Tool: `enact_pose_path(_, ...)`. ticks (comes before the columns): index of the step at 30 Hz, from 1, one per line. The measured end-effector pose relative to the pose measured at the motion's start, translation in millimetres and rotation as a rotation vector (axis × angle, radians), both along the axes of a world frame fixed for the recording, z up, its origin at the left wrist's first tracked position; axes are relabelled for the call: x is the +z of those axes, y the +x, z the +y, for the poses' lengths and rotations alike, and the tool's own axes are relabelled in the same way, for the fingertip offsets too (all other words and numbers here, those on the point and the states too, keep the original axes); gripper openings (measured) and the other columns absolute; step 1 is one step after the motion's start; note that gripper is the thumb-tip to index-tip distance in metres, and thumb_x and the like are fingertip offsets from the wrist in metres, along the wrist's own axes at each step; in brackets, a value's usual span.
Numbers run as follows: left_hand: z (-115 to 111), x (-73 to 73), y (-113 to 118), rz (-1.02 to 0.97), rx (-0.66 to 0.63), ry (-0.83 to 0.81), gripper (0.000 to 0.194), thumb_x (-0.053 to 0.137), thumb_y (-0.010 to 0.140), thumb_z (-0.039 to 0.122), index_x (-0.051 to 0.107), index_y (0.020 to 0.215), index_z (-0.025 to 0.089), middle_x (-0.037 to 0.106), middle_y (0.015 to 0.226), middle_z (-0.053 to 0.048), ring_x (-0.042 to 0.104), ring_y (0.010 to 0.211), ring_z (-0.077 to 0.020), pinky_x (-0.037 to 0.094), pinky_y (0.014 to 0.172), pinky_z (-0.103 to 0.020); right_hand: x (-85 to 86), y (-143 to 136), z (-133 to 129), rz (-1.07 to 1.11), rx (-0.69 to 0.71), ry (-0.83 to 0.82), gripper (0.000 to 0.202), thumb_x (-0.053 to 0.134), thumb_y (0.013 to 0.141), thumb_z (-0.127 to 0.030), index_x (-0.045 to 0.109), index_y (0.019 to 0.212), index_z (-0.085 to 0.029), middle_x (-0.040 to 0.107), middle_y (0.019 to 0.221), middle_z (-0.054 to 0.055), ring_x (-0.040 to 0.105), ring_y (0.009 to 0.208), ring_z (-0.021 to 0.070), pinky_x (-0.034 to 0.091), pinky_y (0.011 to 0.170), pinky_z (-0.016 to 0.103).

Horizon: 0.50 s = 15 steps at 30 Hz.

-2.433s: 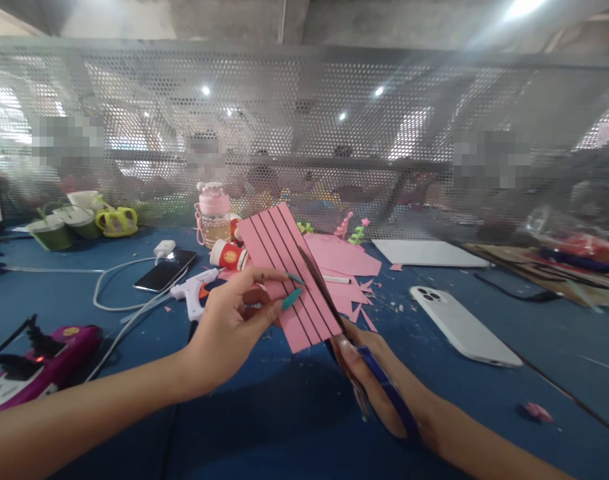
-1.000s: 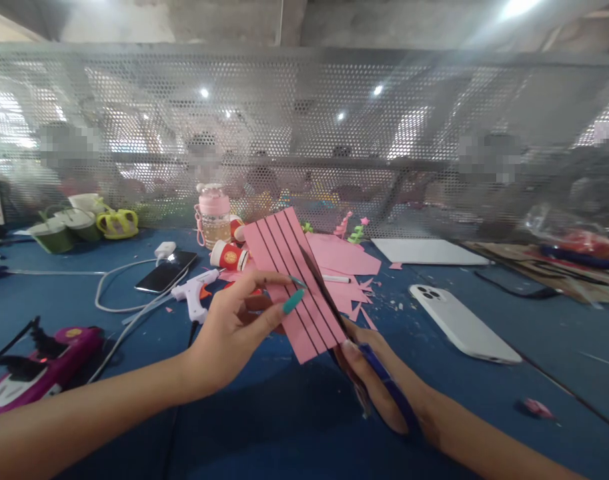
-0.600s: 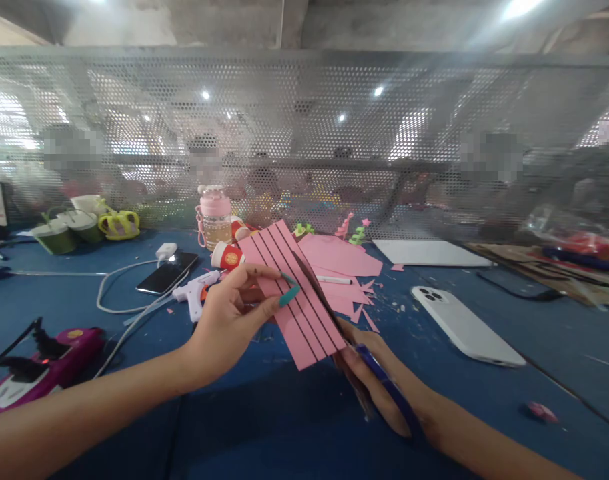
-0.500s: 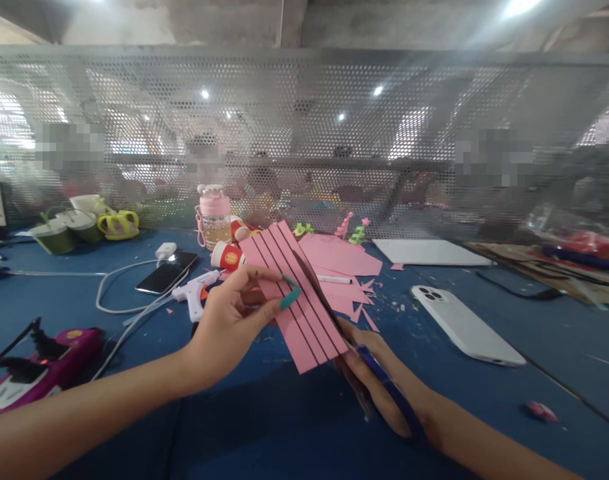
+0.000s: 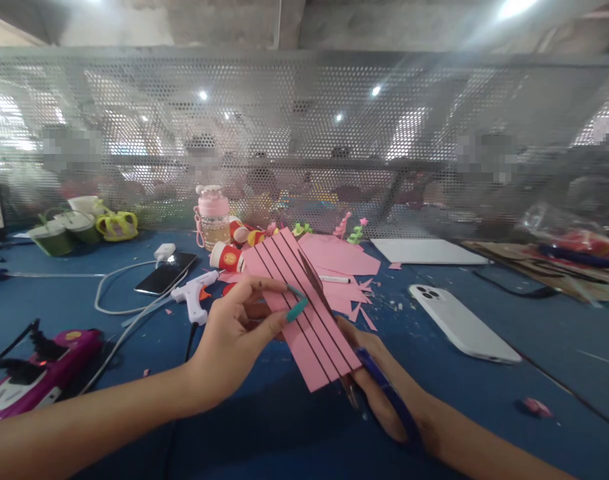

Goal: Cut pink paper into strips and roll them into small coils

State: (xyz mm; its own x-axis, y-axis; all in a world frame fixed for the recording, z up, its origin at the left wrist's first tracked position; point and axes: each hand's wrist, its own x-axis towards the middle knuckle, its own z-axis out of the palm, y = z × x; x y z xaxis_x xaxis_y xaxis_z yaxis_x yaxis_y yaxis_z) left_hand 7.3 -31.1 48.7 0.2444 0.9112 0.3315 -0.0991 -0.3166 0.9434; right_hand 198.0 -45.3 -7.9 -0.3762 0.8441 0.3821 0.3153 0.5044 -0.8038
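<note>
A tilted pink paper sheet (image 5: 311,337) with several dark lines ruled along it hangs above the table. My left hand (image 5: 244,327) pinches its left side between thumb and fingers. My right hand (image 5: 384,380) is wrapped round the blue handles of a pair of scissors (image 5: 391,393). One dark blade lies over the sheet's right part, along a ruled line; the other blade is largely hidden beneath. Behind the sheet lie pink paper pieces (image 5: 339,255), pointed offcuts and a white pen (image 5: 334,279).
On the blue table are a hot glue gun (image 5: 194,293), a black phone (image 5: 165,273), a power strip (image 5: 44,370) and red cups (image 5: 226,257). A white phone (image 5: 461,323) lies right, a pink-lidded bottle (image 5: 214,217) stands behind. A perforated metal screen (image 5: 304,133) closes the back.
The pink sheet and my left hand have moved slightly right and down. The scissors stay at the sheet's right side, their blades shifted a little against it.
</note>
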Motion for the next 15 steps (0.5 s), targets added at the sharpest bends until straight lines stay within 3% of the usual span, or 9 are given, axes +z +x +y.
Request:
enact_pose_path(3, -0.3, 0.2, 0.1, -0.01, 0.0, -0.016, 0.019, 0.064, 0.074, 0.015, 0.054, 0.089, 0.016, 0.069, 0.079, -0.001, 0.069, 0.078, -0.0151, 0.059, 0.06, -0.019, 1.6, 1.0, 0.9, -0.03, 0.022, 0.06, 0.031, 0.034, 0.087, -0.04, 0.045, 0.106, -0.017, 0.048, 0.054, -0.003, 0.041, 0.037, 0.011, 0.035, 0.036, 0.023)
enact_pose_path(7, 0.0, 0.8, -0.2, -0.012, 0.0, -0.023, 0.019, 0.065, 0.073, 0.016, 0.054, 0.089, 0.016, 0.069, 0.082, -0.002, 0.069, 0.079, -0.0154, 0.059, 0.06, -0.019, 9.6, 0.1, 1.7, -0.081, -0.034, 0.23, 0.029, 0.034, 0.087, -0.032, 0.044, 0.111, -0.02, 0.056, 0.066, 0.003, 0.051, 0.051, 0.0158, 0.043, 0.047, 0.028)
enact_pose_path(15, -0.9, -0.2, -0.6, 0.015, 0.018, 0.007, 0.017, 0.063, 0.074, 0.015, 0.055, 0.089, 0.016, 0.068, 0.079, -0.002, 0.068, 0.075, -0.0142, 0.059, 0.059, -0.018, 8.1, 0.1, 1.2, -0.107, -0.037, 0.112, 0.028, 0.034, 0.086, -0.041, 0.048, 0.098, -0.02, 0.049, 0.057, -0.001, 0.044, 0.043, 0.0137, 0.039, 0.042, 0.026)
